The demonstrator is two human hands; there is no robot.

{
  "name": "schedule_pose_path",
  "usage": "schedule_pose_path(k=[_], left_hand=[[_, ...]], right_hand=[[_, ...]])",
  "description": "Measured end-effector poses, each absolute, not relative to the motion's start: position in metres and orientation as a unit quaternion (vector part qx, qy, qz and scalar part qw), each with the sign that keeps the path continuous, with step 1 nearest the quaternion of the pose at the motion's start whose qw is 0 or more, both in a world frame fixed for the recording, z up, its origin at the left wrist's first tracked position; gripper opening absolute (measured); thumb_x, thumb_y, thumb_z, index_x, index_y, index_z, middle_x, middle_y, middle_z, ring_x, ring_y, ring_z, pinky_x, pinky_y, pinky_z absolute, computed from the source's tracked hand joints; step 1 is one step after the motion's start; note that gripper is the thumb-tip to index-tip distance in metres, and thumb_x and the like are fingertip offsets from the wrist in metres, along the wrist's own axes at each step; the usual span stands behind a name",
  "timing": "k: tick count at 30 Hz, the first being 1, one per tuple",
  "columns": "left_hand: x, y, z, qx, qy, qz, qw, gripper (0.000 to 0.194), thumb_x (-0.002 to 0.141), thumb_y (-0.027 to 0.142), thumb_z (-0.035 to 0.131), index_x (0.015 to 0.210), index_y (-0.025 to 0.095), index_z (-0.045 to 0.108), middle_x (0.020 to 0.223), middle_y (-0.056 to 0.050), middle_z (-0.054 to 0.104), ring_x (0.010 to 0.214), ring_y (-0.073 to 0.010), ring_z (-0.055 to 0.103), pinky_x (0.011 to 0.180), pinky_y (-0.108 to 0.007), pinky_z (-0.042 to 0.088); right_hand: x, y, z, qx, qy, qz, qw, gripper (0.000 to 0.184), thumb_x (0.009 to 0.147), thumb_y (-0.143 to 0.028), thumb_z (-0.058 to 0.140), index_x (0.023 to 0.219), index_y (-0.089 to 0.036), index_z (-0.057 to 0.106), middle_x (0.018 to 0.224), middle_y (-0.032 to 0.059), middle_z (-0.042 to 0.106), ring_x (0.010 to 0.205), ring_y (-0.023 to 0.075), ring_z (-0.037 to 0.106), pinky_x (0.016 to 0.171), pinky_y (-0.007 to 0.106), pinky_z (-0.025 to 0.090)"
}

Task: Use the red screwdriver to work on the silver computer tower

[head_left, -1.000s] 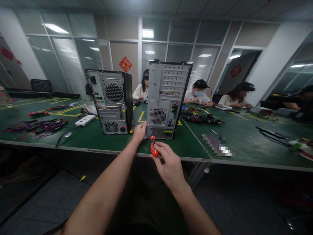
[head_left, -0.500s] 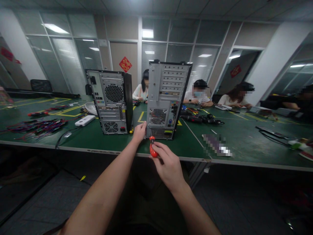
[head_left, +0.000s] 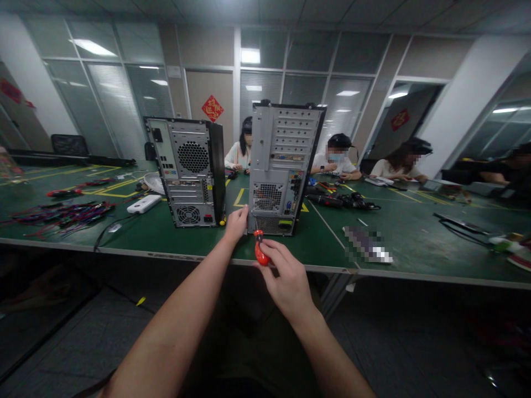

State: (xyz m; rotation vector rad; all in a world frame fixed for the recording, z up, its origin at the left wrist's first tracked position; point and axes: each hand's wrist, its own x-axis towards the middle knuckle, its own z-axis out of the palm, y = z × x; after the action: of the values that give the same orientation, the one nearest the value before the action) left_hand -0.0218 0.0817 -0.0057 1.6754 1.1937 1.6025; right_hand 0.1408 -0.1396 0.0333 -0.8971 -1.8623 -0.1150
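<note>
Screwdriver (head_left: 261, 254), red-handled, is pinched in the fingers of my right hand (head_left: 288, 276) at lower centre, its shaft reaching the lower left of the taller computer tower's (head_left: 262, 143) back. My left hand (head_left: 237, 224) is apart from the right, against the tower's bottom left edge; I can't tell how tightly its fingers close. The tip's seat is too small to make out. With the shaft slanting and so light a grip, the tip could skid over the metal or jab my nearby left fingers. Pushing too hard might shift the upright tower. A dropped tool could roll off the green table (head_left: 315, 251), since its handle is by the front edge.
</note>
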Motion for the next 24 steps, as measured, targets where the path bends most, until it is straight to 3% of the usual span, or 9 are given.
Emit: schedule_pose_path(k=[3,10,18,24], left_hand=[[-0.0214,0.0808,-0.005,0.619,0.443,0.591,0.266,0.066,0.094,0.076,0.04,0.069,0.019,0.062,0.059,-0.003,0.059,0.062,-0.0176,0.059,0.055,-0.026,0.045],[-0.02,0.0781,-0.0025,0.616,0.446,0.593,0.266,0.066,0.094,0.077,0.041,0.069,0.019,0.061,0.058,-0.002,0.058,0.062,-0.0175,0.058,0.055,-0.026,0.044],[-0.021,0.079,-0.0037,0.619,0.442,0.593,0.265,0.067,0.095,0.077,0.04,0.069,0.019,0.062,0.059,-0.003,0.06,0.062,-0.0177,0.059,0.055,-0.026,0.045],[-0.0208,0.0797,-0.004,0.618,0.442,0.593,0.268,0.066,0.095,0.076,0.041,0.068,0.019,0.06,0.059,-0.003,0.06,0.062,-0.0176,0.059,0.056,-0.027,0.045]], right_hand=[[0.1403,-0.1387,0.0323,-0.382,-0.762,-0.035,0.522,0.03,0.096,-0.025,0.072,0.126,-0.02,0.072,0.126,0.0139,0.073,0.113,0.0255,0.074,0.101,0.039,0.063],[0.1404,-0.1402,0.0335,-0.349,-0.808,-0.06,0.472,0.046,0.102,-0.007,0.05,0.141,-0.026,0.067,0.143,0.0099,0.069,0.129,0.0235,0.067,0.112,0.042,0.057],[0.1389,-0.1383,0.0306,-0.373,-0.764,-0.037,0.526,0.031,0.096,-0.023,0.072,0.127,-0.022,0.072,0.126,0.0128,0.073,0.113,0.0252,0.074,0.102,0.039,0.062],[0.1407,-0.1395,0.0324,-0.343,-0.807,-0.055,0.477,0.042,0.102,-0.007,0.052,0.139,-0.022,0.067,0.144,0.011,0.068,0.131,0.0224,0.067,0.115,0.039,0.054]])
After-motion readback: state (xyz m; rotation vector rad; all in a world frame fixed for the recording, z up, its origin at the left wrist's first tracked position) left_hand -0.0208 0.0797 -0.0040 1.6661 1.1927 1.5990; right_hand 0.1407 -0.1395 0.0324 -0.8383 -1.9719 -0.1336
